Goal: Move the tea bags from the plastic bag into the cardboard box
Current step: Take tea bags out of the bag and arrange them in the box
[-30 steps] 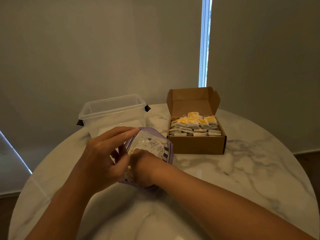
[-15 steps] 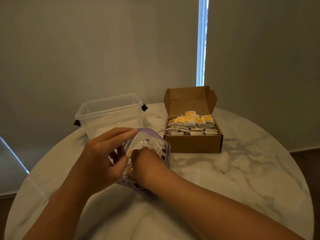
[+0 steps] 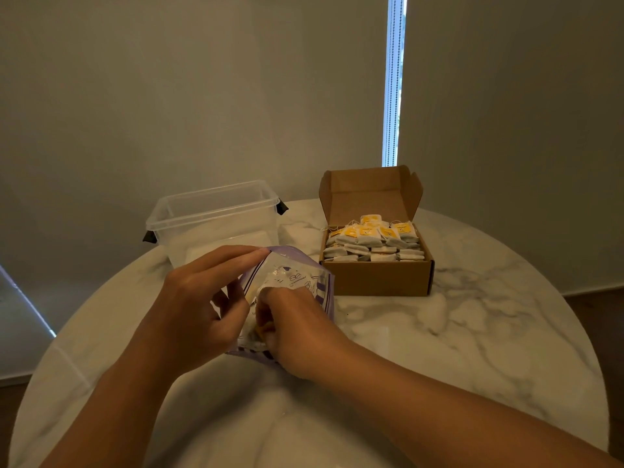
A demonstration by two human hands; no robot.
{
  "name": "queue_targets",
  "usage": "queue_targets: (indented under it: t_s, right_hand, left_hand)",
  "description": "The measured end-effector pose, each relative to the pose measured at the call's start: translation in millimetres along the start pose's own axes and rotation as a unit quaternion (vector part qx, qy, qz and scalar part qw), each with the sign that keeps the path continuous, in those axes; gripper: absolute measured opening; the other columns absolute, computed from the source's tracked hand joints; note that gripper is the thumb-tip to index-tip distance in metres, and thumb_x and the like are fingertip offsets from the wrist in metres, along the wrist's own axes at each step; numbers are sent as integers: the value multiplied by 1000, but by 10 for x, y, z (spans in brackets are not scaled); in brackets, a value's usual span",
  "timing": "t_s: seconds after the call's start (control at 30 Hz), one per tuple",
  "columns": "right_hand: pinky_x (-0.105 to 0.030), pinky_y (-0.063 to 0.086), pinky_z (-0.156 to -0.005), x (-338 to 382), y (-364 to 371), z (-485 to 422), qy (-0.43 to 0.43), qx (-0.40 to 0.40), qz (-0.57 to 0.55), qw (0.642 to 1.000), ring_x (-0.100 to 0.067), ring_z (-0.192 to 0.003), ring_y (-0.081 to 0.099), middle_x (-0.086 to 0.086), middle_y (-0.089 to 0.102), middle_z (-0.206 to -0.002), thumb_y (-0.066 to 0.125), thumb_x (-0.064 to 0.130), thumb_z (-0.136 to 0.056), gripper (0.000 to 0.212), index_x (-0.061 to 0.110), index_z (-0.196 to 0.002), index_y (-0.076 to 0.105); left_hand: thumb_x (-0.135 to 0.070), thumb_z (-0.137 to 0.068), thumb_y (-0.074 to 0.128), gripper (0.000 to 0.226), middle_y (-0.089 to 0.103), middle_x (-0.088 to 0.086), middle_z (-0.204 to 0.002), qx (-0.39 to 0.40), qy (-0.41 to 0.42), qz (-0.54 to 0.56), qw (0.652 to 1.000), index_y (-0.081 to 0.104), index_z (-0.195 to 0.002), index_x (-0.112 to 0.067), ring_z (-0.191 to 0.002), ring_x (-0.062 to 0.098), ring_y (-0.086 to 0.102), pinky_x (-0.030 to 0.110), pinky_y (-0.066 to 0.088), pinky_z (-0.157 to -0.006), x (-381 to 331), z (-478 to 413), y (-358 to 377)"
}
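The plastic bag (image 3: 297, 276) sits on the marble table (image 3: 472, 336) just in front of the cardboard box (image 3: 378, 280). It is propped up at a tilt, with its purple-rimmed mouth facing up and toward the person. The left hand (image 3: 199, 305) pinches the rim and holds the mouth wide, index finger stretched along the top edge. The right hand (image 3: 297, 332) reaches inside with its fingers curled beside a yellow tag (image 3: 260, 330), and what they grasp is hidden. The box stands open with its lid upright at the back, packed with rows of tea bags (image 3: 371, 243). A clear plastic tub (image 3: 216, 221) stands left of it.
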State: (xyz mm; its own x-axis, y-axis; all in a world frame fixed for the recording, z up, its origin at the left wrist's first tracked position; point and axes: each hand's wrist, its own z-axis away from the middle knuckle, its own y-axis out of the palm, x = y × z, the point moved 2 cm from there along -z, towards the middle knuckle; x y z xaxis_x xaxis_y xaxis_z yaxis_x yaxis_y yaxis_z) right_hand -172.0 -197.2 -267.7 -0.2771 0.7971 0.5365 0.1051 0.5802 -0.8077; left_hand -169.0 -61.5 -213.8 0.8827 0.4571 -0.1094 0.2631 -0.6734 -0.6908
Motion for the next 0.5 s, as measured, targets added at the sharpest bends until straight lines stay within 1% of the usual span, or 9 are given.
queue_targets:
  t_s: [0.07,0.1,0.13,0.2,0.23,0.3,0.37,0.43,0.5]
  right_hand:
    - [-40,57,-78,7,-57,117,-26,-5,-21,999,-25,-91,60,-8,61,-103,67,4,-85,21,18,-100,60]
    - [-36,57,-79,11,-110,190,-38,-5,-34,999,-22,-93,60,-6,62,-104,66,6,-87,19,19,-101,61]
    - [-28,55,-77,6,-167,258,-50,-6,-47,998,-18,-92,59,-3,63,-103,65,9,-89,17,20,-101,62]
    - [-12,46,-67,-3,-319,396,-70,-16,-75,995,-7,-83,57,4,65,-95,66,11,-89,14,22,-98,66]
    - [-10,44,-62,-19,-400,456,-72,-21,-92,993,-5,-78,57,8,66,-91,67,13,-89,13,24,-95,67]
    - [-14,48,-63,-95,-543,526,-53,-23,-154,986,-5,-78,61,12,67,-88,67,15,-88,15,30,-91,69]
    - [-22,55,-69,-217,-684,544,-20,-16,-242,970,-8,-85,65,10,70,-94,66,11,-90,20,30,-92,72]
    - [-23,55,-68,-358,-836,522,3,-26,-309,951,-11,-87,66,7,70,-102,63,5,-91,25,28,-96,74]
    - [-23,54,-66,-488,-999,462,17,-58,-352,934,-17,-88,68,2,69,-107,59,1,-92,27,23,-101,73]
  left_hand:
    - [-14,-81,56,45,60,-4,-121,-3,-2,0,1000,60,-126,-9,-93,-5,55,1,46,-65,-4,-5,1]
    - [-9,-79,59,46,61,-3,-121,-3,-2,-2,1000,60,-125,-9,-92,-3,55,1,46,-65,-7,-6,6]
    - [-7,-78,60,48,60,-4,-121,-1,-2,-3,1000,60,-126,-9,-91,-2,56,1,46,-64,-9,-8,6]
    - [-14,-82,55,45,59,-8,-122,3,-1,0,1000,60,-127,-11,-92,-6,56,3,46,-62,-18,-15,-6]
    - [-20,-83,52,46,58,-10,-122,5,-2,4,1000,60,-127,-12,-94,-9,55,3,47,-60,-22,-16,-12]
    - [-27,-84,50,47,59,-10,-124,10,-2,9,1000,61,-127,-10,-97,-11,54,4,47,-58,-26,-13,-16]
    - [-28,-85,52,47,58,-9,-124,15,1,9,1000,60,-127,-9,-98,-9,54,3,46,-57,-32,-14,-6]
    - [-28,-84,52,47,59,-5,-123,16,4,0,1000,60,-126,-7,-97,-2,52,0,44,-58,-28,-12,12]
    - [-28,-84,52,48,61,-2,-122,16,1,-6,1000,61,-125,-7,-98,3,51,-1,44,-58,-16,-8,19]
